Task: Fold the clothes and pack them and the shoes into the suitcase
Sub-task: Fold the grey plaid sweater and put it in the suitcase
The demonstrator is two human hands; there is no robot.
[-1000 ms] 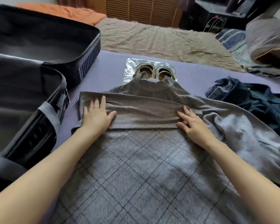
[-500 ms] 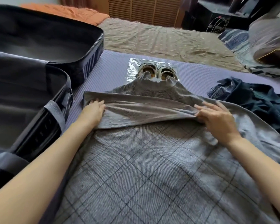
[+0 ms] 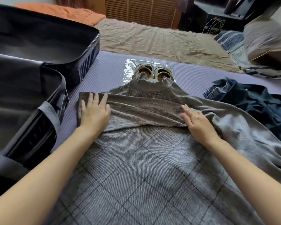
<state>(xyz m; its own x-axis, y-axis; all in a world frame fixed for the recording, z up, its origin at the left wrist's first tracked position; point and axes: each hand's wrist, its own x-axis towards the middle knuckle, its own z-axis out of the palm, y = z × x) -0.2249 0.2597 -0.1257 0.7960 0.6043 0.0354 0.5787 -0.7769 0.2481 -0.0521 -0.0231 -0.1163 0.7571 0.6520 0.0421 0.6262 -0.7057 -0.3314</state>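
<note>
Suitcase [image 3: 89, 62] lies open along the left edge of the purple mat [image 3: 107, 70], both halves dark inside. I see no clothes in the part that shows.

Left hand [image 3: 94, 111] is just right of the suitcase's near half. It lies flat, palm down, fingers straight and slightly spread, gripping nothing. It presses on the left end of a sleeve folded across the chest of the grey checked sweater [image 3: 136, 168].

The sweater is spread over the middle of the mat, with its body running toward me between my two forearms. The folded sleeve [image 3: 144, 109] forms a band from one hand to the other. The collar points to the far edge and overlaps the near ends of a pair of shoes [image 3: 161, 73]. The shoes sit side by side on a sheet of clear plastic [image 3: 131, 65].

Right hand [image 3: 196, 120] is also flat, fingers straight and close together, holding nothing. It rests on the right end of the sleeve band, where the cloth bunches. The other sleeve trails off toward the mat's right edge.

A dark blue garment [image 3: 253, 103] lies crumpled near the far right corner, just beside the sweater's shoulder and apart from both hands.
</note>
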